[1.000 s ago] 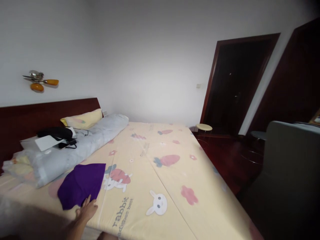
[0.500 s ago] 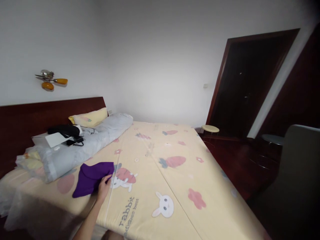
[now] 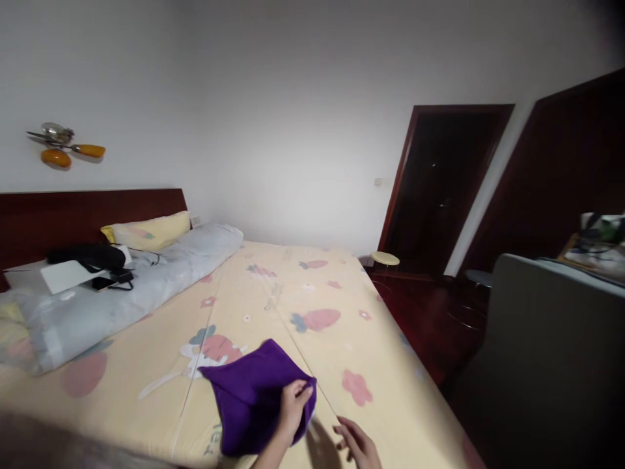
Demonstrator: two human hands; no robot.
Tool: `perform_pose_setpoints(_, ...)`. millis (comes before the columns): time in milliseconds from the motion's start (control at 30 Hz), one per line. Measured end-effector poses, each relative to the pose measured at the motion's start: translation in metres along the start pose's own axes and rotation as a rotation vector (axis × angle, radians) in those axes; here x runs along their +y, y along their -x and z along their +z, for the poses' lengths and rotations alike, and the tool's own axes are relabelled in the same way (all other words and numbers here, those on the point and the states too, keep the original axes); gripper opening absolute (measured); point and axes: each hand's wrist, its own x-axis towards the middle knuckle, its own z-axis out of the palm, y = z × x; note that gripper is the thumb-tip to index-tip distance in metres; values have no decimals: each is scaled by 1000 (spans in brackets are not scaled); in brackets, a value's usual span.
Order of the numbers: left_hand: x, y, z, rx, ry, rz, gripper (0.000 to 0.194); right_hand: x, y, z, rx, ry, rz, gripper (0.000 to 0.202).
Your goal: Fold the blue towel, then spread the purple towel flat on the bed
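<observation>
Pulled across the bed since half a second ago, the purple cloth now lies near the foot edge, close to the person, instead of up beside the grey quilt. One second ago a single hand lay flat by the cloth; now two hands are in view.

The left hand is closed on the cloth's right edge, its fingers pinching a fold of fabric and lifting that corner slightly, while the rest of the cloth rests bunched on the sheet. The right hand comes in from the lower edge of the view, just beside the cloth but apart from it. Its fingers are loosely spread, it holds nothing, and it hovers low over the bed.

This reads as the cloth having been drawn into easy reach of both hands, with only one hand gripping it so far.

Around the cloth, the pale yellow sheet shows printed carrots, flowers and a rabbit. Farther up the bed, well apart from the hands, the grey quilt lies rolled along the left side. On it sit a black bag, a white flat item and a dark phone. A yellow pillow rests against the dark headboard.

To the right, a dark doorway stands open with a small round stool before it, and a grey chair back fills the near right.
</observation>
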Motion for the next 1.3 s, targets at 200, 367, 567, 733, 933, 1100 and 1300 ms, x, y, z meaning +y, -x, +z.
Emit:
perform_pose_setpoints(200, -10, 40, 14, -178, 23, -69, 49, -9, 7, 52, -20, -51, -119, 41)
perform_pose_setpoints(367, -17, 46, -6, -250, -38, -131, 56, 6, 20, 55, -104, 84, -131, 39)
perform_pose_setpoints(567, -18, 50, -12, -352, -36, -243, 50, 11, 26, 55, -181, 335, -181, 50)
perform_pose_setpoints(733, -25, 55, -11, -350, -3, -273, 54, 13, 27, 52, -303, 356, -218, 57)
perform_pose_setpoints(933, -26, 62, -13, -325, 13, -202, 56, 20, 26, 47, -218, 184, -204, 45)
perform_pose_setpoints(1100, -27, 63, -11, -349, 12, -148, 52, 35, 16, 53, -49, -87, -104, 41)
perform_pose_setpoints(1300, -28, 56, -22, -443, -102, -223, 33, 43, 6, 59, -45, -118, -85, 47)
